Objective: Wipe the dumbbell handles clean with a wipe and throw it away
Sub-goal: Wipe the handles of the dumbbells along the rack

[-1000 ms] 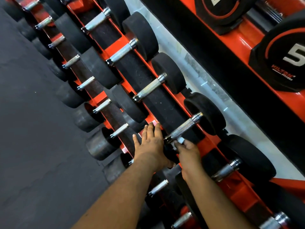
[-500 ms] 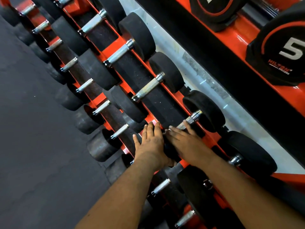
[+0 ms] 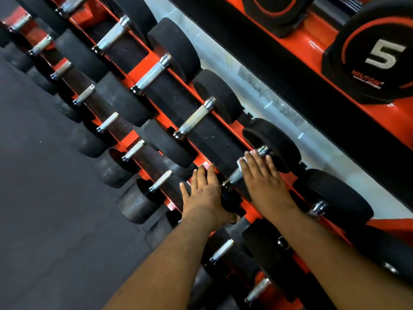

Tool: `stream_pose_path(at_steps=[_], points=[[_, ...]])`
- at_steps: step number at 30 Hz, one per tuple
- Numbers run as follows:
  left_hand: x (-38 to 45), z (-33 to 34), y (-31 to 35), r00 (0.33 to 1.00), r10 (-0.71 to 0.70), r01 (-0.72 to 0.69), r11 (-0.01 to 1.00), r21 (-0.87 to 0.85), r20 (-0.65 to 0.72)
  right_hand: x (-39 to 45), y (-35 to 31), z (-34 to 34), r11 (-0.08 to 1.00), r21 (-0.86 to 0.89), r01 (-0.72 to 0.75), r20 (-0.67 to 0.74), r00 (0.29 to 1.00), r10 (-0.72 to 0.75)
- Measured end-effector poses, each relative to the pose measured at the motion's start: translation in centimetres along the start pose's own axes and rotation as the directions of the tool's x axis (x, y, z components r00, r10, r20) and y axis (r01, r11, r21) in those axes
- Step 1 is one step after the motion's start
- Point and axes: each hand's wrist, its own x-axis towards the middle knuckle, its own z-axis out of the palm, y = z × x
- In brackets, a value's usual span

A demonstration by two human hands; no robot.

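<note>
The dumbbell handle point(image 3: 237, 176) lies on the orange rack point(image 3: 143, 55), under the right hand point(image 3: 262, 180), whose straight fingers press a white wipe point(image 3: 243, 161) onto it. The left hand point(image 3: 206, 195) rests flat on this dumbbell's near black head. Two rows of dumbbells fill the rack above a dark floor point(image 3: 44, 220). Farther up stands a weight marked 5 point(image 3: 377, 54).
</note>
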Motion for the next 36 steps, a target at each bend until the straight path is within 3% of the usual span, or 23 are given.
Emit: stream_pose_path(at_steps=[2, 6, 8, 11, 13, 16, 20, 24, 28, 29, 30, 31, 32, 33, 34, 35, 36], points=[[0.0, -0.2, 0.1, 1.000, 0.009, -0.009, 1.000, 0.002, 0.006, -0.8, -1.4, 0.3, 0.995, -0.012, 0.097, 0.016, 0.995, -0.097], [-0.1, -0.5, 0.0, 0.999, 0.031, -0.031, 0.999, 0.022, 0.017, -1.4, -0.7, 0.4, 0.920, -0.011, 0.391, 0.035, 0.920, -0.390], [-0.1, -0.7, 0.0, 0.998, 0.035, -0.037, 0.998, 0.057, 0.043, -0.7, 0.8, 0.2, 0.939, -0.036, 0.343, 0.007, 0.939, -0.343], [0.2, -1.2, 0.0, 0.994, 0.031, -0.038, 0.997, 0.069, 0.103, -0.1, 1.6, 0.1, 0.996, -0.055, 0.071, -0.005, 0.997, -0.071], [0.4, -1.4, 0.0, 0.990, 0.029, -0.038, 0.997, 0.063, 0.138, 0.1, 0.3, 0.5, 0.999, -0.042, 0.008, 0.010, 1.000, -0.008], [0.7, -1.2, -0.2, 0.990, 0.029, -0.040, 0.997, 0.072, 0.140, 0.5, -1.6, 0.5, 0.989, -0.024, 0.144, 0.048, 0.989, -0.143], [0.8, -1.0, -0.4, 0.991, 0.034, -0.043, 0.997, 0.070, 0.130, 0.8, -0.4, -0.9, 0.904, -0.009, 0.427, 0.028, 0.904, -0.427], [0.8, -1.1, -0.4, 0.990, 0.038, -0.047, 0.997, 0.060, 0.135, -0.6, 0.1, -1.4, 0.876, -0.011, 0.482, 0.023, 0.876, -0.481], [0.8, -1.1, -0.3, 0.990, 0.030, -0.039, 0.997, 0.066, 0.137, -3.9, 0.8, -0.8, 0.909, 0.117, 0.399, 0.009, 0.915, -0.403], [0.8, -1.1, -0.4, 0.990, 0.031, -0.040, 0.997, 0.065, 0.135, -4.3, 0.8, -0.8, 0.936, 0.208, 0.283, 0.016, 0.956, -0.293], [0.8, -1.0, -0.4, 0.991, 0.033, -0.042, 0.997, 0.064, 0.133, -4.5, 0.6, -1.0, 0.928, 0.365, 0.074, 0.069, 0.992, -0.106], [0.8, -1.0, -0.4, 0.991, 0.035, -0.043, 0.997, 0.063, 0.129, -4.4, 0.4, -1.2, 0.811, 0.538, -0.231, 0.186, 0.971, 0.153], [0.8, -1.0, -0.4, 0.992, 0.034, -0.042, 0.997, 0.061, 0.122, -3.7, -0.1, -1.4, 0.505, 0.687, -0.522, 0.344, 0.846, 0.407], [0.8, -1.0, -0.3, 0.993, 0.033, -0.040, 0.997, 0.061, 0.112, -2.8, -0.7, -1.6, 0.076, 0.747, -0.660, 0.526, 0.658, 0.539], [0.8, -1.0, -0.3, 0.994, 0.032, -0.039, 0.997, 0.063, 0.102, -1.7, -1.6, -1.8, -0.309, 0.719, -0.623, 0.668, 0.496, 0.555], [0.7, -0.9, -0.4, 0.995, 0.031, -0.037, 0.997, 0.061, 0.095, -0.6, -2.5, -1.9, -0.580, 0.632, -0.514, 0.774, 0.389, 0.499], [0.7, -0.8, -0.3, 0.996, 0.029, -0.034, 0.998, 0.061, 0.085, 0.5, -3.1, -2.0, -0.731, 0.549, -0.406, 0.830, 0.367, 0.420]])
